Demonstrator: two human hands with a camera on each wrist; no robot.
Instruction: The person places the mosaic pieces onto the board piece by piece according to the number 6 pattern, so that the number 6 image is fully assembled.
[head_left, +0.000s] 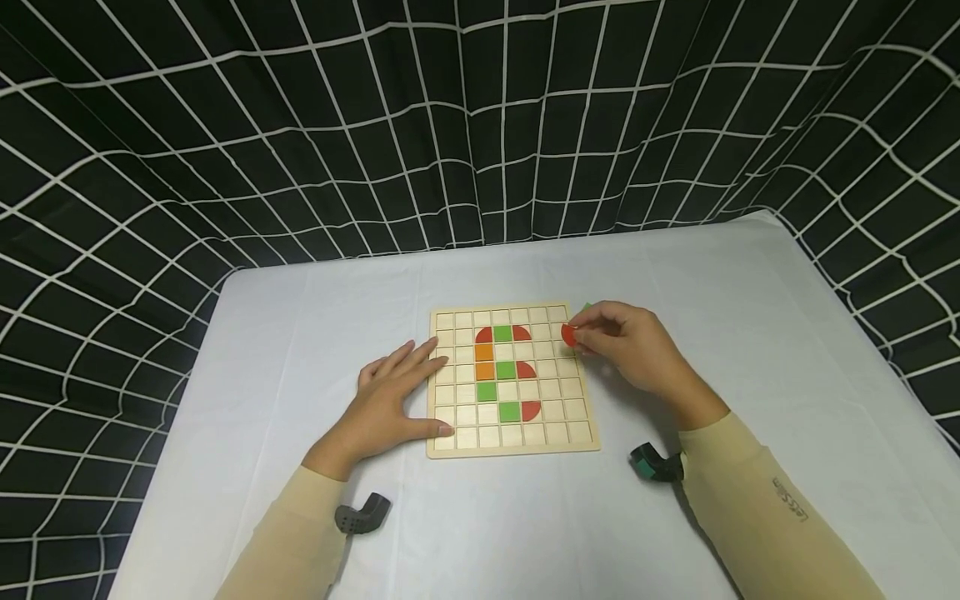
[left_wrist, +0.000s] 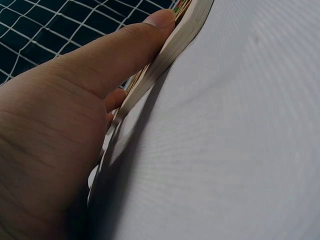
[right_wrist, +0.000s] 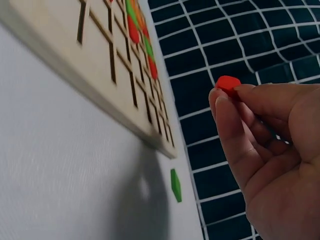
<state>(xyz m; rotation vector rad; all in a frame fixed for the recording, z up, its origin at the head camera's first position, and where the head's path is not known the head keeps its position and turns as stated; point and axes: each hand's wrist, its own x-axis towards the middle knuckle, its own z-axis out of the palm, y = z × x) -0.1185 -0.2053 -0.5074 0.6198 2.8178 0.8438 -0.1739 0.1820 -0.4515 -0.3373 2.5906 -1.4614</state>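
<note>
A wooden grid board [head_left: 552, 408] lies flat on the white table, holding green squares, orange squares and red quarter-circle tiles in some of its cells. My left hand [head_left: 386, 408] rests at the board's left edge with fingers spread, thumb and fingertips touching the rim. Between thumb and fingertips, my right hand [head_left: 633, 346] pinches a red tile [head_left: 568, 335] with a curved edge, above the board's right edge. The right wrist view shows the same red tile [right_wrist: 228, 84] raised clear of the board. Part of its shape is hidden by the fingers.
A loose green tile [right_wrist: 175, 185] lies on the table beyond the board's right corner, mostly hidden by my right hand in the head view. Dark cloth with a white grid [head_left: 480, 125] hangs around the table. Each wrist carries a small black camera [head_left: 655, 463].
</note>
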